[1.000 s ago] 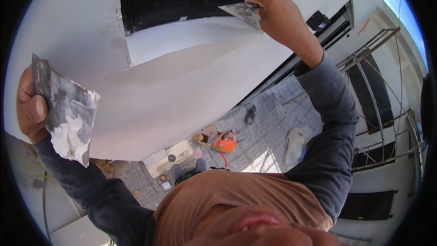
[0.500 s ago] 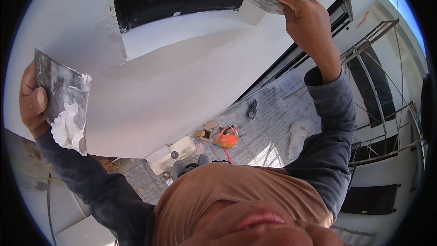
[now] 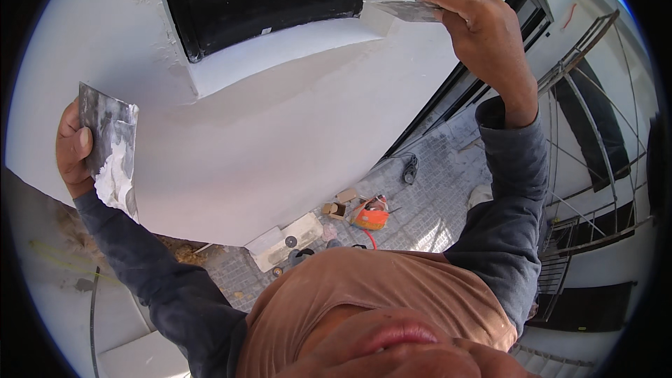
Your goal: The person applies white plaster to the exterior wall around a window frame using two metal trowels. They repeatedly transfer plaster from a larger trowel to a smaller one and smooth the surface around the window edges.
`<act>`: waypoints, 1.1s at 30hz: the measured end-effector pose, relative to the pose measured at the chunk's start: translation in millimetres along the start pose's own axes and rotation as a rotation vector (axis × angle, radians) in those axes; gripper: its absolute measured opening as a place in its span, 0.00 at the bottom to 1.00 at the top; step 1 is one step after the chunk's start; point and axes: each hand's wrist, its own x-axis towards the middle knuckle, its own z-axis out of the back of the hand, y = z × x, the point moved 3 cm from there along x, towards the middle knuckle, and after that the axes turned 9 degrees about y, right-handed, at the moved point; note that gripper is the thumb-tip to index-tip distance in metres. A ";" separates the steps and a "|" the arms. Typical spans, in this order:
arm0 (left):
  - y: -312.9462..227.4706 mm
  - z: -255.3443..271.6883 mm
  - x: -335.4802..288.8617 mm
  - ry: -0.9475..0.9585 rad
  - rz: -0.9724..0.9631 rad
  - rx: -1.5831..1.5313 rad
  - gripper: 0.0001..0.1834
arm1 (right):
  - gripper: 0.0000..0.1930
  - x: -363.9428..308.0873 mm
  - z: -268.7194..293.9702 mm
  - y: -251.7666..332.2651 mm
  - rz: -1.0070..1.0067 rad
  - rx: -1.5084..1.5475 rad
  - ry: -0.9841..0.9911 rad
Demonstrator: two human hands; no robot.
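Observation:
My left hand [image 3: 75, 145] is closed around a broad metal filling knife [image 3: 112, 115], its thumb on the smeared face. A thick lump of white plaster [image 3: 115, 180] clings to the blade's lower edge. High on the right, my right hand [image 3: 483, 28] pinches a second, thin putty knife [image 3: 409, 10], seen nearly edge-on. Its blade points left, over the corner beside the window recess; whether it touches the wall I cannot tell. The white wall [image 3: 280, 147] spreads out below the dark window [image 3: 266, 0] and its pale sill [image 3: 280, 49].
Paving lies far below, with an orange bag [image 3: 369, 215], a small open cardboard box [image 3: 336, 210] and a corded tool [image 3: 409, 168] on it. Metal scaffolding [image 3: 595, 126] stands to the right. A dark door frame [image 3: 448, 101] interrupts the wall.
The view has shifted, and the window and floor things sit differently in it. My left hand with its filling knife appears farther right. Both hands keep their grips.

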 end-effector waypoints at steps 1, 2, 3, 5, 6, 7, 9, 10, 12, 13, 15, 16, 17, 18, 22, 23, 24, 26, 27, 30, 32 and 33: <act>0.9 6.1 -1.2 -0.006 0.003 0.005 0.41 | 0.13 -23.9 18.0 -9.1 0.027 0.102 -0.132; 1.2 11.3 -2.3 -0.006 0.004 0.020 0.41 | 0.14 -52.8 24.6 -25.9 -0.184 0.303 -0.208; 1.8 15.3 -3.5 -0.033 -0.009 0.023 0.40 | 0.15 -83.5 25.1 -39.9 -0.269 0.566 -0.313; 3.4 15.7 -5.1 -0.089 -0.072 0.039 0.37 | 0.16 -142.4 0.2 -64.4 -0.375 1.056 -0.519; 6.5 11.6 -6.3 -0.140 -0.048 0.029 0.35 | 0.18 -172.4 -28.1 -69.0 -0.479 1.298 -0.652; 12.7 3.1 -8.6 -0.212 -0.057 0.018 0.34 | 0.21 -200.0 -64.2 -68.5 -0.624 1.563 -0.813; 26.8 -29.1 -9.9 -0.128 -0.064 -0.183 0.28 | 0.24 -245.9 -141.9 -41.5 -0.881 1.874 -0.894; 39.6 -50.9 -11.8 -0.064 -0.001 -0.277 0.28 | 0.21 -262.7 -177.0 -24.3 -1.103 1.911 -0.802; 76.6 -97.2 -23.6 -0.222 0.130 -0.325 0.25 | 0.19 -266.6 -229.5 -1.5 -1.156 1.943 -0.478; 93.8 -121.4 -28.0 -0.197 0.197 -0.388 0.24 | 0.15 -258.8 -244.8 4.2 -1.040 1.875 -0.425; 128.5 -165.0 -42.0 -0.231 0.289 -0.488 0.23 | 0.14 -232.4 -254.2 -2.8 -0.758 1.813 -0.273; 146.1 -183.8 -48.7 -0.231 0.312 -0.560 0.22 | 0.13 -216.0 -252.0 -16.5 -0.675 1.805 -0.352; 164.7 -200.5 -55.8 -0.260 0.321 -0.607 0.21 | 0.12 -196.1 -246.5 -32.6 -0.488 1.858 -0.444; 181.0 -214.7 -62.7 -0.249 0.337 -0.679 0.21 | 0.12 -179.0 -240.6 -56.4 -0.451 1.885 -0.555; 230.1 -239.5 -110.9 -0.429 0.470 -0.670 0.18 | 0.13 -107.3 -223.9 -159.1 -0.238 1.902 -0.730; 235.5 -241.4 -126.0 -0.458 0.508 -0.687 0.18 | 0.12 -94.4 -225.4 -178.8 -0.285 1.858 -0.747; 236.2 -240.2 -141.1 -0.468 0.512 -0.661 0.18 | 0.12 -80.6 -226.5 -189.5 -0.180 1.785 -0.635; 230.6 -233.5 -169.8 -0.470 0.514 -0.634 0.20 | 0.10 -64.2 -231.5 -207.4 -0.260 1.610 -0.453; 226.0 -229.9 -185.3 -0.525 0.506 -0.609 0.19 | 0.10 -59.4 -229.0 -210.7 -0.115 1.611 -0.501; 208.6 -222.7 -229.5 -0.665 0.464 -0.548 0.19 | 0.07 -49.5 -223.5 -210.2 0.012 1.578 -0.606; 202.4 -224.7 -253.8 -0.751 0.440 -0.523 0.18 | 0.06 -42.7 -221.4 -198.6 -0.001 1.372 -0.418; 201.7 -227.1 -262.6 -0.797 0.430 -0.511 0.18 | 0.05 -39.1 -221.4 -192.4 -0.034 1.249 -0.298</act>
